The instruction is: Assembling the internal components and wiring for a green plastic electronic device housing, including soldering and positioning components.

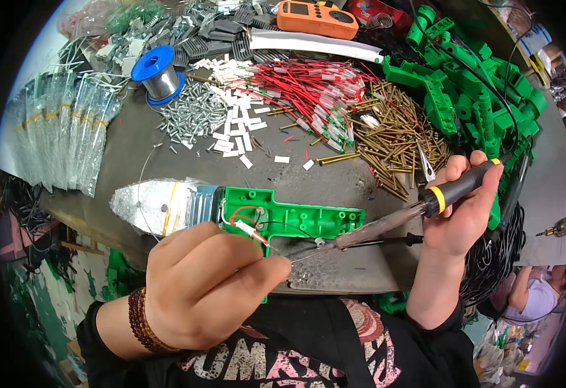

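In my right hand (454, 229) is a soldering iron (383, 227) with a black, yellow-banded handle. Its tip points left, close to the fingertips of my left hand (209, 284). Those fingers pinch thin solder wire (142, 178), which curves up behind the hand toward the spool. Just beyond the fingertips lies an open green plastic housing (318, 220). Red, white and black wires (244, 223) run inside it, with a white sleeve (249, 229) among them. A bubble-wrapped part (144, 204) with a metal end adjoins the housing's left side. My left hand hides the housing's lower part.
A blue solder spool (157, 71) stands behind, near piled screws (189, 116), white sleeves (234, 123), red wires (296, 87) and brass-coloured pins (402, 132). Green housings (483, 97) heap at the right. An orange multimeter (318, 19) lies at the back; bubble-wrapped pieces (60, 129) lie left.
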Tool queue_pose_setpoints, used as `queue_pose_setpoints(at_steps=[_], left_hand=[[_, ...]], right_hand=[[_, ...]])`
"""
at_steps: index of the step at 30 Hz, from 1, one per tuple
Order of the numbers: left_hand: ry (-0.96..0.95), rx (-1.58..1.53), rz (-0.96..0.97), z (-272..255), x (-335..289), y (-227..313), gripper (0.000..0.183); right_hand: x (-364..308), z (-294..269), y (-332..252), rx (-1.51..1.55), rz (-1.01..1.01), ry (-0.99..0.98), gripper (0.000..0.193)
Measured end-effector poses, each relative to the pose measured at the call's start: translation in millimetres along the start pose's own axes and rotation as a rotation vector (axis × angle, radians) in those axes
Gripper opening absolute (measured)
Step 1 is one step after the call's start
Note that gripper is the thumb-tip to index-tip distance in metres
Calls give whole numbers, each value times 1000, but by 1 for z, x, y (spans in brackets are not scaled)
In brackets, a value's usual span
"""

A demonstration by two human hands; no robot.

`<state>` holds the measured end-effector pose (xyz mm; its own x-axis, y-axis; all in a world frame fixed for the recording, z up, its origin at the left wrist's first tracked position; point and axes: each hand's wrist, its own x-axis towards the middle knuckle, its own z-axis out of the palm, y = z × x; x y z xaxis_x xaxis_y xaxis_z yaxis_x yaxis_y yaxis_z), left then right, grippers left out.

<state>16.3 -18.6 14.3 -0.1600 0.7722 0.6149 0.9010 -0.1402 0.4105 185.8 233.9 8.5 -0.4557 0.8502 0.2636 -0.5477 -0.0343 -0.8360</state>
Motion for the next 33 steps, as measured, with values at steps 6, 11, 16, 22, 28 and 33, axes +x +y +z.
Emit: queue_pose_setpoints(at_steps=[6, 11, 16, 22, 28, 33], left_hand=[[-29, 106, 55, 8, 21, -4, 34], [49, 111, 120, 20, 27, -9, 34], [61, 132, 131, 23, 31, -10, 32], [56, 138, 145, 26, 32, -13, 30], [41, 122, 135, 27, 34, -12, 29], [16, 109, 135, 28, 34, -15, 31]], right_hand=[[5, -6, 2, -18, -37, -12, 36], [7, -7, 1, -25, -48, 21, 36], [10, -13, 0, -15, -71, 32, 37], [12, -17, -2, -26, -85, -6, 38], [12, -18, -3, -20, -81, -27, 38], [13, -19, -3, -28, -91, -28, 38]])
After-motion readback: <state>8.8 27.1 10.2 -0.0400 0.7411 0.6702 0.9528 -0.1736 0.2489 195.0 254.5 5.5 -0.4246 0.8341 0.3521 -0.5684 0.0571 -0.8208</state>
